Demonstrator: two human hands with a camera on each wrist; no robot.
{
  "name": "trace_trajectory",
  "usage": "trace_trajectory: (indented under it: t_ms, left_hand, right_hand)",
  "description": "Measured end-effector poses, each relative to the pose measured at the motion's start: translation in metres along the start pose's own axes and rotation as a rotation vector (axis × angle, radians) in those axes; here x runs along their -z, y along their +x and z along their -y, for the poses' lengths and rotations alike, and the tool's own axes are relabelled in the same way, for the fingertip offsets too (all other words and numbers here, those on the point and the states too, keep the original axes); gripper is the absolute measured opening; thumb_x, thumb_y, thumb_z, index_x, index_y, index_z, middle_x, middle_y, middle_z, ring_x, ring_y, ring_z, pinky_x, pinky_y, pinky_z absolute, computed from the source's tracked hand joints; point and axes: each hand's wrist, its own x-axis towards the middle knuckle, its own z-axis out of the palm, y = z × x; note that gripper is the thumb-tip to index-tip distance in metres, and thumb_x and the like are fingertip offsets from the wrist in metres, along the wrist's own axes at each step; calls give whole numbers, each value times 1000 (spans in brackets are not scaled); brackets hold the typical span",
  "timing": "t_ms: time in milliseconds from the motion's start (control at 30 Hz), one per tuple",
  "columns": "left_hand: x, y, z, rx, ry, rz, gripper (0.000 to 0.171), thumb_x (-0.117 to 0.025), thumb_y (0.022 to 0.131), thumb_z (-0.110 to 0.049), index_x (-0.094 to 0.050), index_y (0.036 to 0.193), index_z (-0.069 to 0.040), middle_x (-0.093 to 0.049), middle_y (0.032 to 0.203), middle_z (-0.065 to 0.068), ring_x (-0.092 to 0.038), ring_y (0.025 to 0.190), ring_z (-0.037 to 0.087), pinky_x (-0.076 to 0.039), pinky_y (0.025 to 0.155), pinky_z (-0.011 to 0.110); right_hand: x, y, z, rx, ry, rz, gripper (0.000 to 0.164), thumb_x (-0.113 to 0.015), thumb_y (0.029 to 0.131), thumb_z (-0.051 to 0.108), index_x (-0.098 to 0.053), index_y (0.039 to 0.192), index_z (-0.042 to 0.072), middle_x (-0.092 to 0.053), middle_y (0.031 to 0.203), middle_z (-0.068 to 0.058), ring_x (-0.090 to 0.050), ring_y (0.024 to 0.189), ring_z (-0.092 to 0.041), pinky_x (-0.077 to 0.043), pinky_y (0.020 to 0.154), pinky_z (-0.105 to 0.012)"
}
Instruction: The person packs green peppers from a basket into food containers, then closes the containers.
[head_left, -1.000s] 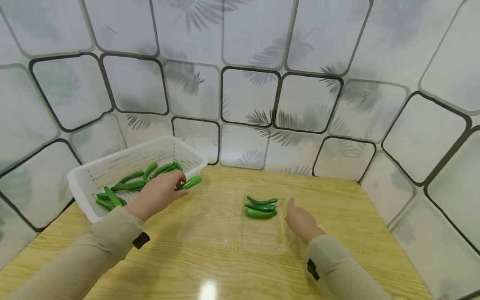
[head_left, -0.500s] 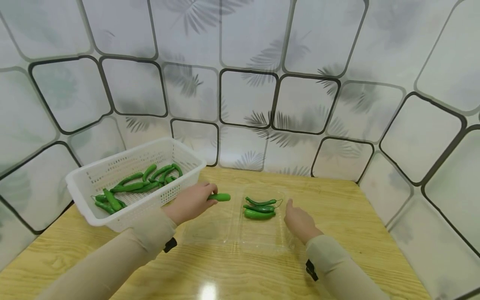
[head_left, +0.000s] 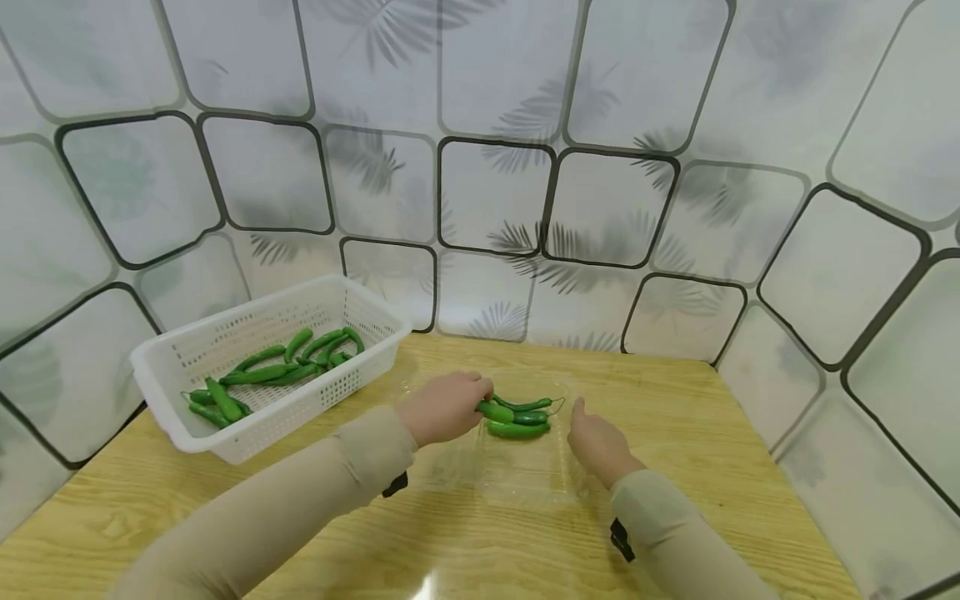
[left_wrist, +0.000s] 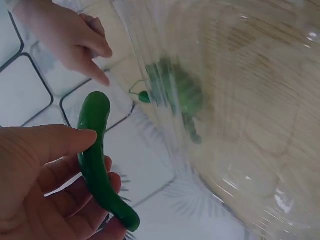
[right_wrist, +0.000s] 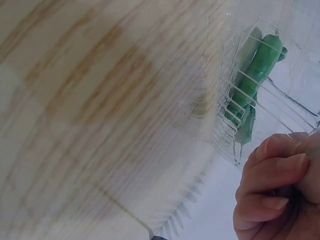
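Note:
My left hand [head_left: 446, 408] pinches a green chili pepper [left_wrist: 95, 155] between thumb and fingers; its free end overlaps the peppers in the box in the head view. An open clear plastic clamshell box [head_left: 525, 487] lies flat on the table. Its right half holds a few green chili peppers [head_left: 517, 431] side by side, near its far end; the left hand partly hides the left half. At the box's right edge, my right hand [head_left: 600, 442] keeps its fingers curled against the rim, with the index finger lying forward along it.
To the left stands a white perforated plastic basket [head_left: 247, 433] with several green chili peppers [head_left: 258, 373] inside. A wooden table [head_left: 712, 467] bears everything. Behind it hangs a patterned pale curtain [head_left: 495, 200].
The left hand has carried the chili pepper from over the basket rightward to the left side of the peppers in the box. The right hand has stayed at the box's edge.

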Motion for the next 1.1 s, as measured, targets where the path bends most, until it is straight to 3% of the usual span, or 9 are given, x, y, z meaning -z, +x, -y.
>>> trace_trajectory:
  t_ms: [267, 567, 700, 867, 1100]
  left_hand:
    - [-9, 22, -24, 8, -4, 124, 21, -56, 91, -3, -62, 109, -11, -60, 98, 0, -56, 83, 12, -48, 72, 25]
    - [-24, 41, -35, -87, 116, 125, 6, -55, 95, -13, -61, 96, -13, -61, 88, -1, -57, 77, 11, -47, 66, 26]
    - [-32, 50, -38, -122, 149, 152, 6, -58, 94, -18, -60, 89, -14, -60, 83, -1, -56, 72, 11, -45, 62, 26]
    - [-42, 55, -43, -102, 175, 196, 2, -61, 92, -16, -62, 93, -15, -62, 86, -1, -58, 76, 12, -47, 62, 26]
    - [-46, 54, -50, -51, 290, 221, 14, -66, 88, -16, -64, 101, -17, -65, 90, 1, -62, 81, 15, -52, 63, 29]
  right_hand:
    - [-2, 1, 0, -10, 20, 0, 61, -44, 92, 1, -12, 142, -14, -43, 49, -2, -28, 41, -10, -22, 42, -24]
    - [-1, 0, 2, 22, -43, -24, 61, -50, 93, 4, -17, 140, -16, -46, 53, -4, -36, 44, -13, -28, 42, -26]
    - [0, -2, 1, 25, -46, -25, 60, -49, 93, 3, -17, 140, -16, -44, 50, -2, -31, 42, -11, -25, 40, -24]
    - [0, -2, 1, 25, -57, -27, 59, -48, 94, 4, -18, 140, -16, -44, 49, -2, -28, 40, -10, -23, 39, -23]
    - [3, -4, 2, 32, -55, -34, 58, -49, 93, 2, -20, 138, -17, -43, 49, -4, -31, 40, -11, -25, 40, -24]
